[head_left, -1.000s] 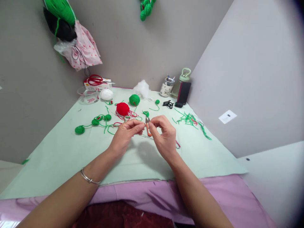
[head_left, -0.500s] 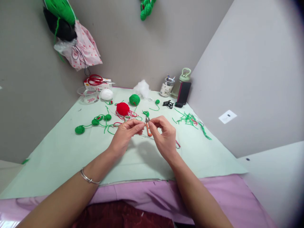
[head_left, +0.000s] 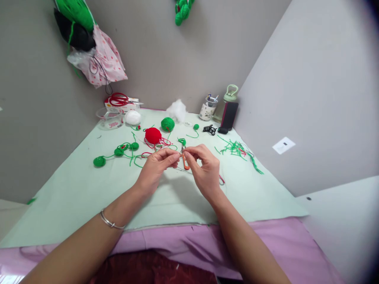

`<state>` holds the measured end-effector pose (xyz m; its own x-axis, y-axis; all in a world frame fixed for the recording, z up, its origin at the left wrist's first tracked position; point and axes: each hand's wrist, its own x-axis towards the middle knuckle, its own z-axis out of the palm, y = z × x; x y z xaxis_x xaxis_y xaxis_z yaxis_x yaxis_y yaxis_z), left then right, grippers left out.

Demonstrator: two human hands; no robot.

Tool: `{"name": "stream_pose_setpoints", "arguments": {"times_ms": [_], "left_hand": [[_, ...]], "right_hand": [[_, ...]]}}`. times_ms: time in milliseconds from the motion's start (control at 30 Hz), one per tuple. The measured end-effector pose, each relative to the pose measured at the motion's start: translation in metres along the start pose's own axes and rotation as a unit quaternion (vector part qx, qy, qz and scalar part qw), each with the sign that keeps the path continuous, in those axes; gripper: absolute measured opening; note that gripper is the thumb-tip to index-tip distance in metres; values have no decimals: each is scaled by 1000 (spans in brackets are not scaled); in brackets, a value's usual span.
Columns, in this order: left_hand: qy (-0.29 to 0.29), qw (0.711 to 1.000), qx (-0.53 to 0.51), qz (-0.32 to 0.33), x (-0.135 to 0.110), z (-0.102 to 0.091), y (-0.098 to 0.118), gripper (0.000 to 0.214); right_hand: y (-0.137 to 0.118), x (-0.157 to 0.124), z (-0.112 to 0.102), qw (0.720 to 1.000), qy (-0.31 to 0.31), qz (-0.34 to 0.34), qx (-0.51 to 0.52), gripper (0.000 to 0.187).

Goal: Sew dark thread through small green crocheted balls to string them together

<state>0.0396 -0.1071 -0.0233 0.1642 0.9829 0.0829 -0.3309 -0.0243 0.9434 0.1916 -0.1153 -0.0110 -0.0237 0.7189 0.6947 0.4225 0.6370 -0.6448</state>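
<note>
Thumb and fingers of my left hand [head_left: 161,163] are pinched together over the middle of the table, and what they hold is too small to make out. My right hand [head_left: 204,165] makes a similar pinch just to the right, its fingertips close to the left ones. Orange-handled thread snips [head_left: 186,161] lie on the table behind and between the hands, partly covered by the right fingertips. A small green yarn piece [head_left: 182,141] is just beyond their blades. Left of that sits a red yarn ball [head_left: 153,135] with loose red strands.
Green crocheted balls [head_left: 99,161] on strands lie at left, green yarn scraps [head_left: 235,149] at right. Farther back are a green yarn ball [head_left: 167,124], white stuffing [head_left: 177,110], a plastic bowl [head_left: 109,118], red-handled scissors [head_left: 119,99], a pen cup [head_left: 208,109] and a phone [head_left: 230,116].
The fingertips of my right hand have shifted slightly left and up, covering more of the snips' blades. My left hand stays in place.
</note>
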Motion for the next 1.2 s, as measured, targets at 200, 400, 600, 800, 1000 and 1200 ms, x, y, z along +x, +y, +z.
{"name": "stream_pose_setpoints", "arguments": {"times_ms": [200, 400, 600, 800, 1000, 1200], "left_hand": [[-3, 1000, 1, -1, 0, 0, 0, 19], [-1, 1000, 2, -5, 0, 1, 0, 22], [-3, 1000, 5, -5, 0, 1, 0, 21], [-2, 1000, 5, -12, 0, 1, 1, 23], [-2, 1000, 2, -13, 0, 1, 0, 23], [-17, 1000, 8, -15, -1, 2, 1, 23]], "right_hand": [[0, 0, 0, 1000, 10, 7, -5, 10], [1, 0, 0, 1000, 13, 11, -7, 8], [2, 0, 1, 1000, 13, 13, -11, 9], [1, 0, 1, 1000, 7, 18, -12, 10], [0, 0, 1, 1000, 3, 23, -13, 12], [-1, 0, 1, 999, 7, 31, -15, 13]]}}
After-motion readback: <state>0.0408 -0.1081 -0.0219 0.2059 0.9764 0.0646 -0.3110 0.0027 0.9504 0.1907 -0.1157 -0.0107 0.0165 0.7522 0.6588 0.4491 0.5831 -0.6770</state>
